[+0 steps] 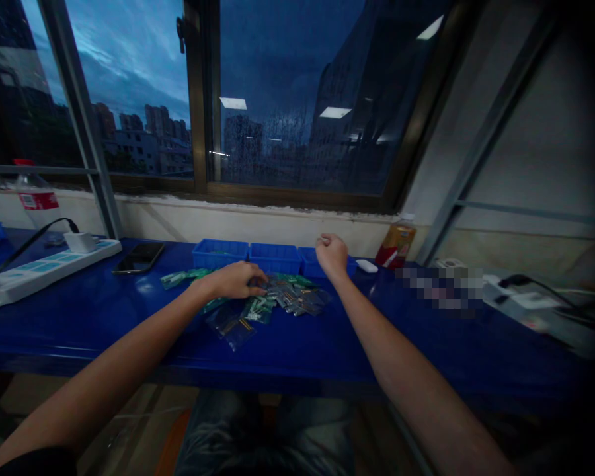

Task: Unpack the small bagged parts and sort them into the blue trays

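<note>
Small clear bags of metal parts [297, 297] lie in a pile at the middle of the blue table [297, 344]. Green-tinted bags with pale pieces [258, 308] lie beside them. Nearer the front edge is a flat bag with gold-coloured pins [232, 326]. My left hand [240, 279] rests over the left side of the pile, fingers bent down; what its fingertips touch is hidden. My right hand [332, 252] is closed above the right blue bin [313, 263]; what it holds, if anything, is too small to make out. Two more bins, the left [221, 254] and middle [274, 259], stand alongside.
A phone [139, 258] and a white power strip [54, 270] lie at the left, with a bottle [38, 201] behind. At the right are a white case [367, 266], a drink bottle [397, 243] and another power strip [530, 304]. The window wall bounds the back.
</note>
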Tool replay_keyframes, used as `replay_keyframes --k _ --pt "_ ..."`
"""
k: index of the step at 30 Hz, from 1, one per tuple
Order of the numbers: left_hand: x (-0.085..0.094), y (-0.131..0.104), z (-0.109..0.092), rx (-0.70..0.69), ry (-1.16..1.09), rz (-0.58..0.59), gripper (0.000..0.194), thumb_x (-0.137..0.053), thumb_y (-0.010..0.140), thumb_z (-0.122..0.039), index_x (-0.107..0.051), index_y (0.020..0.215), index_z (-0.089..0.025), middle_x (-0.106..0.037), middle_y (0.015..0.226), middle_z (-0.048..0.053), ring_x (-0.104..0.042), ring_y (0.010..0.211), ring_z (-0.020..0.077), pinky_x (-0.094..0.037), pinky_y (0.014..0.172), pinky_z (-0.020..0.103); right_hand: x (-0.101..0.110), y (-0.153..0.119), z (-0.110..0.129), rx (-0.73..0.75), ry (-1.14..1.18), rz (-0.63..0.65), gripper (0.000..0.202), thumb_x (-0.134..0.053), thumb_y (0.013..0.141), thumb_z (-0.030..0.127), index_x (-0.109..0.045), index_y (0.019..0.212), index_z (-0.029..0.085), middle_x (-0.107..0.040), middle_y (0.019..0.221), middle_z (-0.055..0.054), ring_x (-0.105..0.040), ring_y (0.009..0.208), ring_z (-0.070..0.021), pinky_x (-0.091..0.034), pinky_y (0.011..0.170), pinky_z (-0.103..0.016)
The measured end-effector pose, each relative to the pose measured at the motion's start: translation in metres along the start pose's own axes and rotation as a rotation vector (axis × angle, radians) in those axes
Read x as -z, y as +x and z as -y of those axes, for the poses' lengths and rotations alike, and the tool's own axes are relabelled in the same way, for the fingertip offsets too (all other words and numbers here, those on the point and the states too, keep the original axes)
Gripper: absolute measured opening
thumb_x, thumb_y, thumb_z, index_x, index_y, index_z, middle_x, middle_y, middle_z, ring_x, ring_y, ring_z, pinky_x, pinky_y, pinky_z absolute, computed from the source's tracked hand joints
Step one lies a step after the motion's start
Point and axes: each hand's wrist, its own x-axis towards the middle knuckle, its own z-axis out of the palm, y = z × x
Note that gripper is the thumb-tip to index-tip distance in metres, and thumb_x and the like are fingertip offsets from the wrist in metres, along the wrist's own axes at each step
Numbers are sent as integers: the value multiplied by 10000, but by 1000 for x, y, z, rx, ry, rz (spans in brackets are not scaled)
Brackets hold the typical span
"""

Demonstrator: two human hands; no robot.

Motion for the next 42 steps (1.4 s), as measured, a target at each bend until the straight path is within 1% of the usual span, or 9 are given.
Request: replay_keyframes --k 3,9,13,16,21,31,35,39,42 --pt "-2 1 2 20 16 2 267 -511 787 -296 -617 999 -172 -633 985 61 -583 867 164 -418 771 241 -3 -12 17 131 22 94 318 -416 758 284 -647 910 128 -657 824 -90 -590 768 -187 -421 722 -274" --pt "-14 5 13 122 131 -77 294 -449 802 -284 -594 1031 -172 -615 1025 79 -544 982 207 -389 873 298 -13 -48 49 427 27 535 261 -429 787 264 -663 858 173 -669 774 -33 -583 695 -134 -403 657 -226" --pt "-20 5 23 219 188 -28 343 -370 795 -170 -581 1062 -212 -596 1064 69 -540 996 194 -402 856 285 -14 -61 58 540 -101 745 250 -463 785 291 -663 905 199 -653 791 -32 -568 719 -142 -391 653 -231" --pt "-21 4 28 227 257 10 379 -384 765 -132 -572 1086 -207 -587 1049 90 -529 1000 211 -400 860 298 -10 -66 61 567 -237 732 284 -458 796 356 -662 928 210 -621 886 -69 -547 833 -184 -391 711 -267" --pt "-20 2 28 228 280 24 367 -441 778 -278 -545 1118 -182 -575 1075 116 -516 1010 253 -392 881 356 -3 -75 67 646 -292 739 331 -443 804 359 -612 1067 249 -539 971 -87 -475 945 -208 -373 811 -309" --pt "-7 -3 15 510 348 -24 330 -417 775 -421 -618 925 -206 -612 1010 112 -560 953 283 -439 778 393 -3 -78 72 626 -280 825 308 -427 762 211 -645 969 275 -489 976 -78 -432 951 -213 -367 825 -332" --pt "-2 -3 6 574 314 33 339 -471 717 -467 -655 853 -218 -620 1023 113 -552 977 306 -437 781 413 0 -79 76 593 -296 856 339 -414 744 186 -625 996 270 -491 995 -82 -429 971 -224 -371 821 -353" --pt "-2 -3 4 571 281 41 275 -497 696 -368 -680 819 -202 -635 1015 123 -543 991 308 -435 791 403 1 -81 78 576 -310 869 352 -389 764 212 -596 1039 284 -489 1027 -90 -426 996 -249 -375 805 -394" --pt "2 -4 14 567 237 -72 247 -482 703 -292 -688 801 -198 -663 942 118 -569 942 290 -438 784 371 0 -82 77 558 -314 874 339 -375 784 235 -590 1040 291 -490 1041 -91 -428 1005 -257 -373 802 -417"
